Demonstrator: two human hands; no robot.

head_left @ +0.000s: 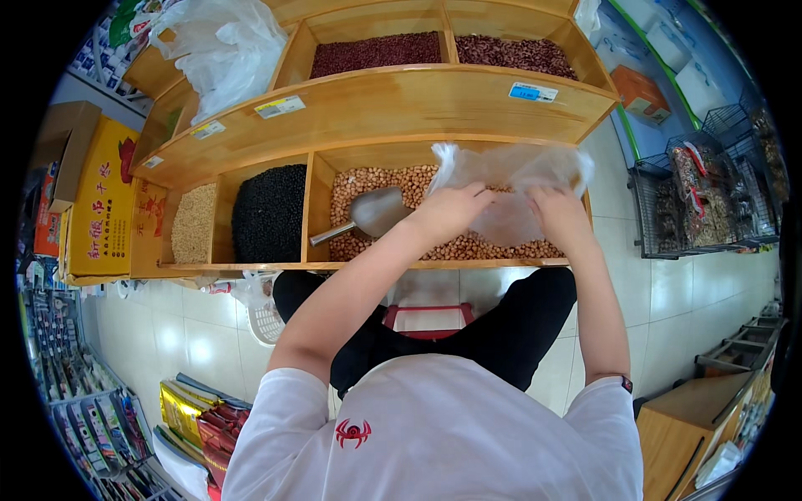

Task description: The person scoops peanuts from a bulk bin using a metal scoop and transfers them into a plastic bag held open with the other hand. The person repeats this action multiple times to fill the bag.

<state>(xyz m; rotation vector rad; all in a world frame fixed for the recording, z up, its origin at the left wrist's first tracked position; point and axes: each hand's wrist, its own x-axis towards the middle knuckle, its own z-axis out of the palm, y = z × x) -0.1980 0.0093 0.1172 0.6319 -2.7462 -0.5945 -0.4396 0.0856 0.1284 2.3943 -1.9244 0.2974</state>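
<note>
Over the lower shelf of a curved wooden bin stand (pixel 393 108), both bare forearms reach up and forward from the white-shirted shoulders, the elbows bent and spread, the wrists converging above the peanut compartment (pixel 393 188). Left hand (pixel 451 210) is curled with its knuckles up, fingers pinched on the near edge of a thin clear plastic bag (pixel 514 179); right hand (pixel 558 215) is bent the same way just beside it, fingers closed on the bag's other side, so the two hands hold the film between them. That bag hangs crumpled and partly spread above the pale brown peanuts, its upper corners rising toward the shelf edge. A metal scoop (pixel 372 215) lies in the peanuts just left of the left hand, handle pointing down-left, apart from the fingers. Neighbouring compartments hold black beans (pixel 269 213) and pale grain (pixel 195 224); the upper tier holds dark red beans (pixel 376 53). Below, a red-rimmed basket (pixel 428 321) sits between the person's dark-trousered knees on the tiled floor (pixel 685 292).
</note>
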